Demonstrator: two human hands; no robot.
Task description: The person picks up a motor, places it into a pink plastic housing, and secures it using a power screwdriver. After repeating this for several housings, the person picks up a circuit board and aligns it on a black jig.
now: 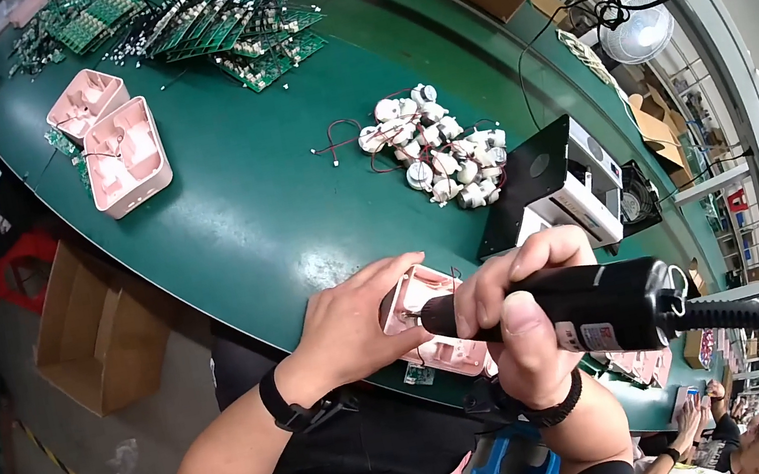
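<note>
My right hand (525, 313) is wrapped round a black corded electric screwdriver (595, 306). Its bit points left, down into a pink plastic housing (455, 350) at the table's near edge. My left hand (350, 328) holds that housing from the left, thumb and fingers closed on its walls. The tip of the bit is inside the shell, near the left thumb; the screw itself is too small to make out. A small green circuit board (418, 374) lies beside the housing, close to my body.
Small white motors (440, 145) with red and black wires lie in a heap ahead. Two pink housings (127, 160) sit at the left, with stacked green circuit boards (231, 30) beyond. A black-and-white device (559, 190) stands at the right. Co-workers sit at both ends.
</note>
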